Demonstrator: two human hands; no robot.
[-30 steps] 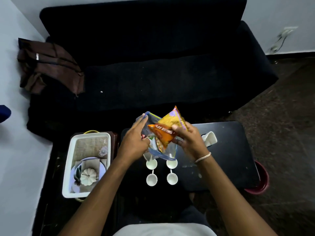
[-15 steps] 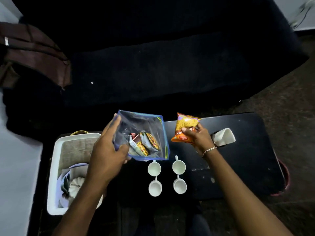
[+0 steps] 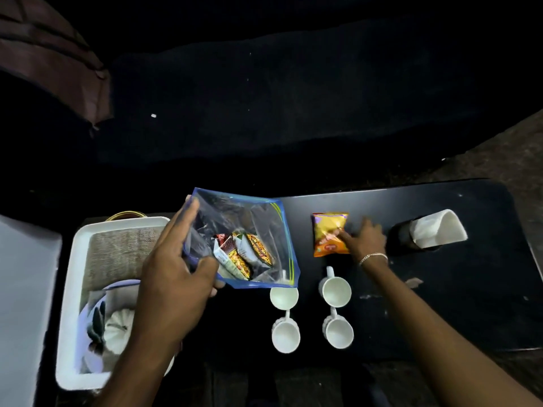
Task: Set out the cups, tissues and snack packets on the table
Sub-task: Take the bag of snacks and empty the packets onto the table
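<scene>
Left hand (image 3: pixel 176 268) grips the clear blue-edged plastic bag (image 3: pixel 249 230) tilted, ready for reaching in. Right hand (image 3: pixel 365 240) presses straight fingers on the orange-yellow snack packet (image 3: pixel 329 230), laying it on the black table (image 3: pixel 440 304) (beyond 4 white cups (image 3: pixel 336 290)).

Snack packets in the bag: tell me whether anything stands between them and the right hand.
Only the clear zip bag itself, which encloses the snack packets; the left hand grips it. The right hand rests on the orange packet on the table, with bare surface between it and the bag. The cups stand off that line.
</scene>
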